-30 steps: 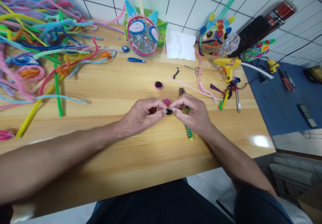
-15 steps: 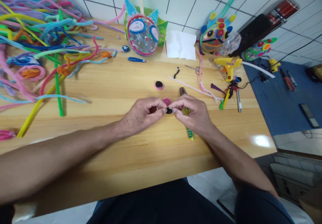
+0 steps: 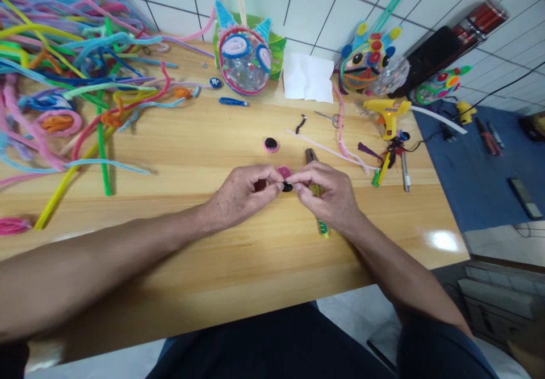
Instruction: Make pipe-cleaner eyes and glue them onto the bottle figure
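Note:
Fingertips of my left hand (image 3: 251,194) and my right hand (image 3: 326,192) meet around a small black coil (image 3: 287,186), each hand pinching it from its own side. Just behind the coil lies a pink disc (image 3: 284,172), partly hidden by the fingers. Farther back on the wooden table rests a pink disc with a black centre (image 3: 271,144). Pliers with green and yellow handles (image 3: 322,227) lie partly under my right hand, their dark jaws showing beyond it.
Colourful pipe cleaners (image 3: 102,152) heap at the left. Decorated masks (image 3: 246,67), white paper (image 3: 308,77) and a dark bottle (image 3: 457,36) stand or lie along the tiled wall. Scissors (image 3: 332,119), a yellow glue gun (image 3: 388,115) and a pen (image 3: 406,172) are at the right.
The view has shifted slightly, moving the background a little to the right. Both hands keep nearly the same pinch on the black coil.

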Demonstrator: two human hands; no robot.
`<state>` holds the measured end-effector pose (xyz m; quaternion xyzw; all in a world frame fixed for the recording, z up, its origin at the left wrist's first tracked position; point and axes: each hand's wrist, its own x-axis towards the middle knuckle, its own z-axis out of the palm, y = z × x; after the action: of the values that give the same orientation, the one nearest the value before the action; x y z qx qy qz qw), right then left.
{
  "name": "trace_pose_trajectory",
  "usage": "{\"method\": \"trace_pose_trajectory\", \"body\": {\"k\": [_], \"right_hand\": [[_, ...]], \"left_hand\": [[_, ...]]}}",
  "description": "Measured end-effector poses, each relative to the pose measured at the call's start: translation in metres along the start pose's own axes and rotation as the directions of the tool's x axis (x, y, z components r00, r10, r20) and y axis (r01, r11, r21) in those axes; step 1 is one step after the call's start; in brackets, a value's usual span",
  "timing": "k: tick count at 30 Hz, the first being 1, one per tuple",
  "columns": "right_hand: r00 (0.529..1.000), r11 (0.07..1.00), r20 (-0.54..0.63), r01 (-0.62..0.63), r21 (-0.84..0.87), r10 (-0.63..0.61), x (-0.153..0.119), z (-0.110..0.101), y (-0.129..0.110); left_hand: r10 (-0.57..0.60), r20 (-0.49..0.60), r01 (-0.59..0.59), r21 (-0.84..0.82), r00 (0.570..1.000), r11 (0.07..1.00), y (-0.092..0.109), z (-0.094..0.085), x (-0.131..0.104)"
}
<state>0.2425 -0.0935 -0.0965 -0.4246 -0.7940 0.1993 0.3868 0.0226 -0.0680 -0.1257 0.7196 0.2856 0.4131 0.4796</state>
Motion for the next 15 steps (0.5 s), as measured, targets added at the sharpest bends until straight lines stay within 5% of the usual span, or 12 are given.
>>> {"method": "trace_pose_trajectory", "body": {"k": [15], "right_hand": [[0.997, 1.000, -0.074, -0.005, -0.026, 0.003, 0.0015, -0.0013, -0.0046]], "left_hand": [[-0.021, 0.006, 0.020, 0.024, 1.000, 1.000, -0.0001, 0.0003, 0.0005]]}}
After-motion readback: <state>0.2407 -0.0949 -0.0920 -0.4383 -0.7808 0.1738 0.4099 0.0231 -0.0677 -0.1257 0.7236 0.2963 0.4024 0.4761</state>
